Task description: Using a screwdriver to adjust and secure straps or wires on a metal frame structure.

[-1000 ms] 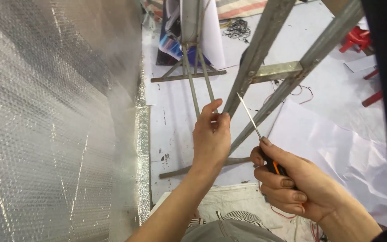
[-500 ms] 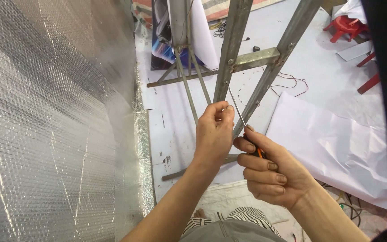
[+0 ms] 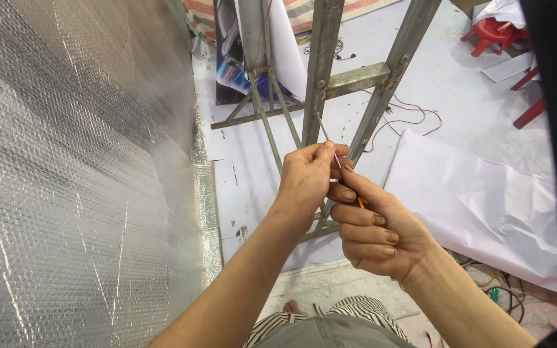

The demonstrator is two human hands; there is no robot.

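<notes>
My right hand (image 3: 372, 222) grips a screwdriver with an orange handle, whose thin metal shaft (image 3: 325, 131) points up and left toward the upright of a grey metal ladder (image 3: 320, 71). My left hand (image 3: 307, 177) pinches the shaft just above the right hand's fingers, thumb and forefinger closed on it. The shaft's tip sits against the ladder's left rail, below the rung (image 3: 356, 78). Both hands touch each other in the middle of the view.
A wall of silver bubble foil (image 3: 78, 180) fills the left side. Below lie a white floor, a white sheet (image 3: 478, 200), red and black wires (image 3: 407, 119), a red stool (image 3: 491, 29) and a metal stand (image 3: 259, 96).
My hands have come together and risen toward the ladder rail. The screwdriver tip has moved from free air to the rail, and my left hand now pinches its shaft.
</notes>
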